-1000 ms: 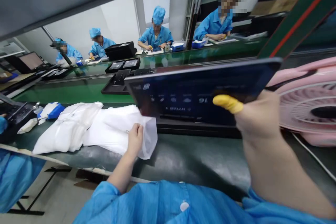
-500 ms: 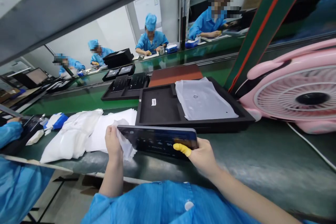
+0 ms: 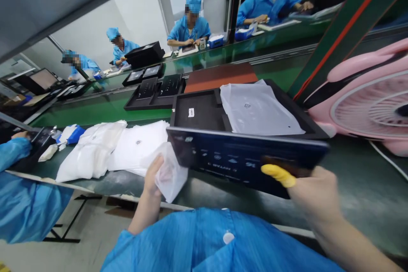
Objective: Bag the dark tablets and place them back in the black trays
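Observation:
My right hand [image 3: 314, 191], with a yellow cover on the thumb, is closed on the right end of a dark tablet [image 3: 223, 163]. The tablet is raised on its long edge above the bench, its face with printed icons turned towards me. My left hand [image 3: 154, 178] grips a translucent plastic bag [image 3: 172, 174] at the tablet's left end; some of the fingers are behind or inside the bag. Whether the tablet's left end is inside the bag's mouth I cannot tell. A stack of white plastic bags [image 3: 138, 142] lies beside my left hand.
Behind the tablet stands a black tray [image 3: 196, 119] with a bagged flat item [image 3: 258, 110] in its right part. A pink fan [image 3: 369, 102] is at the right. Farther back lie a brown board [image 3: 223, 77] and black boxes [image 3: 154, 104]. Co-workers sit across the line; a sleeve [image 3: 12, 153] shows at left.
The tablet has come nearer and moved right with my right hand. My left hand and the bag have shifted slightly right and down. The camera view has turned a little.

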{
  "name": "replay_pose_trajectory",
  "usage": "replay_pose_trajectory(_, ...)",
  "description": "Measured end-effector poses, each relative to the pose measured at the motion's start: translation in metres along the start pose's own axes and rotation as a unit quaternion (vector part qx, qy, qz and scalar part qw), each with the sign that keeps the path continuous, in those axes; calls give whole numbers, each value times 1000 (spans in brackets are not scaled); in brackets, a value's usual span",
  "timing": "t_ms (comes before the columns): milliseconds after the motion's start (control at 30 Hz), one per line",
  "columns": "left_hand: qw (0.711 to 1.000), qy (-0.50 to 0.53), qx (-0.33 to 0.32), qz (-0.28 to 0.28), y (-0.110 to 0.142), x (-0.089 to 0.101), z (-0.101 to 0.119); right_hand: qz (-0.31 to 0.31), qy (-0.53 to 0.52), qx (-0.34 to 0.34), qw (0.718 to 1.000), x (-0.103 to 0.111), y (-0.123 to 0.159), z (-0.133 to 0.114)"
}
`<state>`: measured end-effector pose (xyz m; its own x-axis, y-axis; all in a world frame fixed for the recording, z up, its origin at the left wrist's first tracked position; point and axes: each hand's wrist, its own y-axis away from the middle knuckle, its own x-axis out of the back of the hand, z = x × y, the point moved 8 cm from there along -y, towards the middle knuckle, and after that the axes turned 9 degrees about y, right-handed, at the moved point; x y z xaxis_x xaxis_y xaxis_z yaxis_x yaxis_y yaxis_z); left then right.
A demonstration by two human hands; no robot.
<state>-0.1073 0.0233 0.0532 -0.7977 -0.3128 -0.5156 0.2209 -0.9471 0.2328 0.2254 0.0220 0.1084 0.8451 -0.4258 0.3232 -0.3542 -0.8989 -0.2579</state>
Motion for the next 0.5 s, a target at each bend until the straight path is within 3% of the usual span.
replay_pose_trajectory(100,998,-49,38,25,-6,7,-49,71,-28,2,997,26,3,-2)
replay_pose_trajectory(167,996,-77,25,34,-11,12,-65,48,-44,-1,998,21,6,-3)
replay_pose_trajectory(233,997,-72,12,26,-16,13,-68,7,-29,-6,1000,6,10,0)
replay_pose_trajectory(367,999,-49,-3,22,-23,18,-40,-69,-5,-5,998,-30,19,10)
replay_pose_trajectory(433,995,-68,-49,55,-24,23,-9,-104,-26,5,994,-46,24,12)
replay_pose_trajectory(500,977,-121,-146,97,-17,21,33,-136,-48,12,989,-60,31,11)
